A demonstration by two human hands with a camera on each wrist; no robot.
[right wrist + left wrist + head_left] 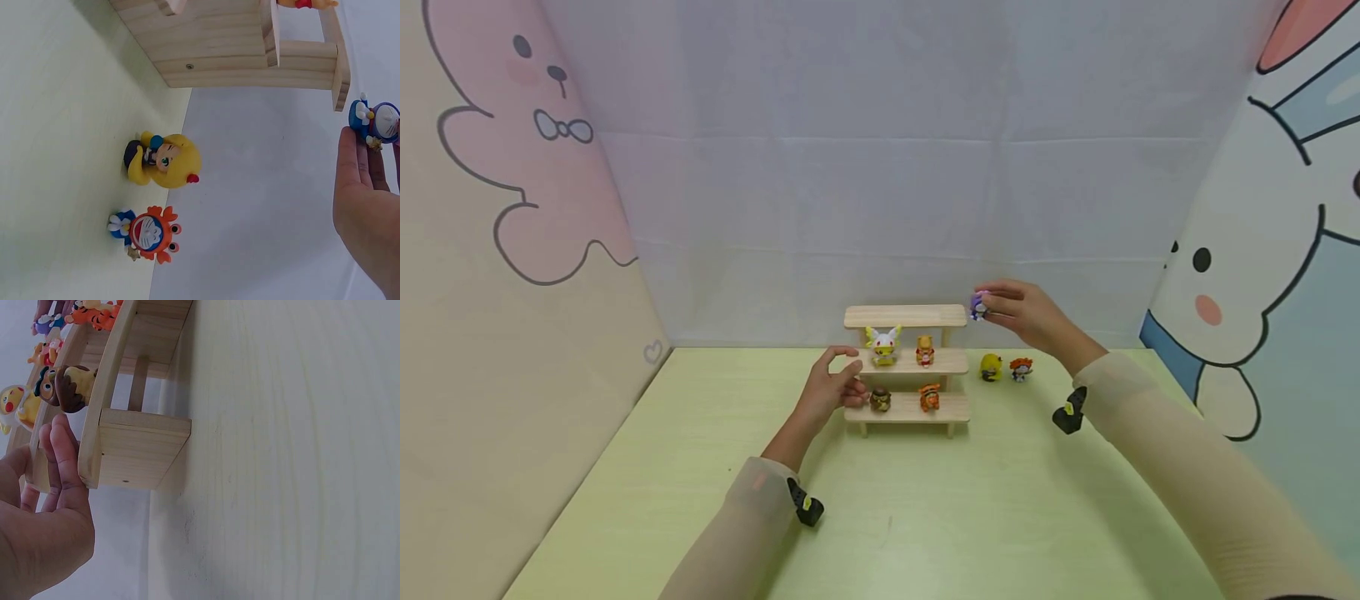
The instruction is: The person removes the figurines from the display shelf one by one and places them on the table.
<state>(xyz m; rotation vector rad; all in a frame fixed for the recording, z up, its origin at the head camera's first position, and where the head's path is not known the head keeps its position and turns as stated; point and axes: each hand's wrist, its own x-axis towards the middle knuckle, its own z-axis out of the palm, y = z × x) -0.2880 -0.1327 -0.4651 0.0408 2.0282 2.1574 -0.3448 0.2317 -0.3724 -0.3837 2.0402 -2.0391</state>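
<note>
My left hand (829,390) is at the left end of a three-tier wooden display stand (906,317), its fingers around the edge of the middle tier. An owl figurine (69,387) sits close to those fingers on the bottom tier. Beside the top tier's right end, my right hand (1028,318) pinches a small purple-hooded blue and white figurine (979,306), held in the air. On the middle tier stand a white-hooded yellow figurine (883,346) and an orange bear figurine (925,352). An orange tiger figurine (929,397) is on the bottom tier, right of the owl.
Right of the stand, a yellow-haired figurine (990,367) and a figurine in an orange crab hat (1021,369) stand on the pale green table (1000,500). A pale backdrop (880,192) rises right behind the stand, with printed side panels left and right.
</note>
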